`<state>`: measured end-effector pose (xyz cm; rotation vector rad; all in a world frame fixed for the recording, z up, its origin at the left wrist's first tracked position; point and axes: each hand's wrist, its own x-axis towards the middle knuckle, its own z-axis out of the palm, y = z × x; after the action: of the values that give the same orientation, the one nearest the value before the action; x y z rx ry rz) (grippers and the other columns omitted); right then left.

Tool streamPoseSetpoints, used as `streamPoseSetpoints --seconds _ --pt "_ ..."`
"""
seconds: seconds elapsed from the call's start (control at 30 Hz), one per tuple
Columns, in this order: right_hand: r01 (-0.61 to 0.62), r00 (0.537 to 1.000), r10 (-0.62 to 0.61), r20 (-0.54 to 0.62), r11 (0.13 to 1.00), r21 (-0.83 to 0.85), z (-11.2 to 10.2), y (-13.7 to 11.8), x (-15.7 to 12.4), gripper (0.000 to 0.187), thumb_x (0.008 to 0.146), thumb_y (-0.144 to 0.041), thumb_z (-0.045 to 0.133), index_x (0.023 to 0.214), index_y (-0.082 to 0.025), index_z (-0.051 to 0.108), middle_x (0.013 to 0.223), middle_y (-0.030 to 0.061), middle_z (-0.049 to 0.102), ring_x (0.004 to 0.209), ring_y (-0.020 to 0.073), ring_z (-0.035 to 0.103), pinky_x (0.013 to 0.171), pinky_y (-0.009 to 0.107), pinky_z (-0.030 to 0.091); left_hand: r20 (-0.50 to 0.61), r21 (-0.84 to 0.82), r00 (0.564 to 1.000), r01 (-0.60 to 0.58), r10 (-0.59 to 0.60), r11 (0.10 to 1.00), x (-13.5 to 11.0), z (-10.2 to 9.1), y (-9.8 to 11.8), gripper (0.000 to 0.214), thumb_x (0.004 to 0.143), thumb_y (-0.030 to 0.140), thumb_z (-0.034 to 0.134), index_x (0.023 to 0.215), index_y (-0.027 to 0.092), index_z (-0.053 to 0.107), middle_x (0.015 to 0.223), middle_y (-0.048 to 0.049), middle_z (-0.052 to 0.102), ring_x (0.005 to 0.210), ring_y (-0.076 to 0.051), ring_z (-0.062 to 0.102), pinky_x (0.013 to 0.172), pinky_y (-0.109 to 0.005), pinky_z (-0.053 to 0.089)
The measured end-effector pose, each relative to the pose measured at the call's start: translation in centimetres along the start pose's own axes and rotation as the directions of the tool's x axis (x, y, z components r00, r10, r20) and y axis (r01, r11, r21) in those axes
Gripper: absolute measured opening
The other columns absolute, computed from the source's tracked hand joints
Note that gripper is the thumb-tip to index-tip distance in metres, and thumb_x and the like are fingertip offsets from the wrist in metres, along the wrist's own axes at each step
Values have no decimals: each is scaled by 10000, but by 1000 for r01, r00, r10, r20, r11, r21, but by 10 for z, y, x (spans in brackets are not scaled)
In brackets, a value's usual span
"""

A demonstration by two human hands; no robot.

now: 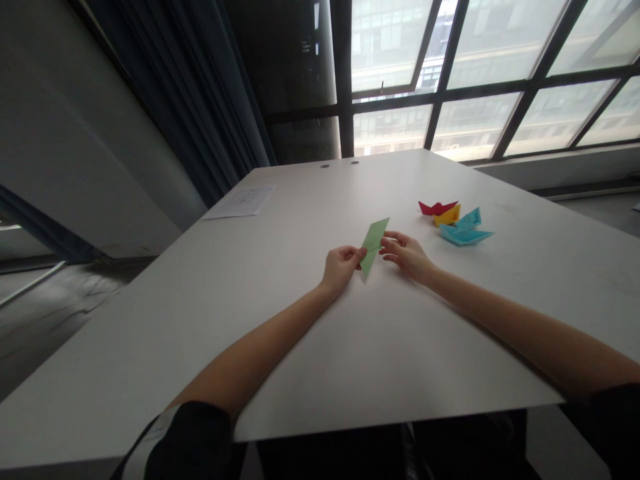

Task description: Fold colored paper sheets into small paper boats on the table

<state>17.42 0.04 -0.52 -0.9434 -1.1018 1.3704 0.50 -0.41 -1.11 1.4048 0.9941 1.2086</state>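
Note:
A light green folded sheet of paper [373, 241] is held up at a slant just above the table. My left hand [344, 265] pinches its left edge between thumb and fingers. At the right edge of the paper is my right hand [404, 256], with its fingers apart and curved. Its fingertips are at the paper, but I cannot tell whether they touch it. Beyond my right hand stand folded paper boats: a red boat [438, 208], a yellow boat [449, 216] and a light blue boat [463, 235] in front. Another light blue folded piece [470, 219] sits just behind it.
Both forearms reach over a wide white table [300, 373]. A printed sheet [241, 202] lies at its far left edge. Two small dark round fittings [340, 165] are set near the far edge. A blue curtain [200, 100] and large windows [480, 60] are behind the table.

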Motion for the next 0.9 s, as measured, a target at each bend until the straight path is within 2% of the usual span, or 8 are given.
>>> streamPoseSetpoints --seconds 0.1,0.37,0.43,0.5,0.6,0.67,0.77,0.9 --pt "50 998 -46 45 994 -99 -1 3 -1 454 563 -351 770 956 -216 587 730 4 685 660 123 606 596 244 455 -33 -3 999 -23 23 1000 1 -2 -2 355 660 487 645 643 136 599 560 8 589 515 -92 520 531 -216 434" --pt "345 937 -346 58 878 -331 -1 1 0 268 678 -385 669 885 -215 678 779 24 682 698 162 601 656 318 464 73 334 984 -176 161 926 -7 -4 2 268 755 407 580 802 149 636 792 -47 657 705 -136 580 618 -224 439" --pt "447 886 -447 127 746 -493 -3 -4 -3 224 738 -355 609 902 -223 687 801 37 675 722 176 595 663 329 460 3 327 980 -191 201 925 -7 -3 5 273 759 377 584 924 160 597 875 -51 646 728 -125 572 602 -208 424" --pt "575 798 -526 295 516 -635 -5 -9 -6 200 771 -292 564 908 -222 692 794 49 663 743 182 578 689 337 450 -77 313 968 -203 238 928 -7 -2 6 291 782 359 555 1005 174 537 881 -35 620 675 -99 542 562 -192 398" --pt "720 660 -478 579 183 -669 -10 -13 -9 209 773 -219 528 905 -222 690 781 57 650 770 188 556 736 347 430 -109 339 958 -213 264 916 -7 -3 6 233 809 324 506 993 182 505 806 2 566 551 -66 456 514 -187 362" --pt "752 622 -420 661 84 -654 -12 -11 -9 223 772 -197 512 918 -222 679 785 57 648 778 190 553 738 346 422 -70 394 959 -225 274 891 -7 -4 5 170 799 287 510 929 179 521 777 12 545 536 -63 432 519 -190 361" --pt "743 634 -395 665 72 -665 -12 -8 -8 220 776 -186 502 926 -212 662 804 56 656 775 187 561 738 339 419 15 501 952 -271 305 822 -8 -6 5 79 765 234 536 810 170 552 777 3 551 596 -81 449 571 -205 382" --pt "691 692 -413 592 141 -709 -11 -6 -6 165 790 -217 516 888 -200 648 770 42 666 727 174 579 724 326 422 80 579 946 -301 315 758 -7 -7 5 49 749 204 543 751 165 572 770 -4 560 621 -94 454 617 -228 398"
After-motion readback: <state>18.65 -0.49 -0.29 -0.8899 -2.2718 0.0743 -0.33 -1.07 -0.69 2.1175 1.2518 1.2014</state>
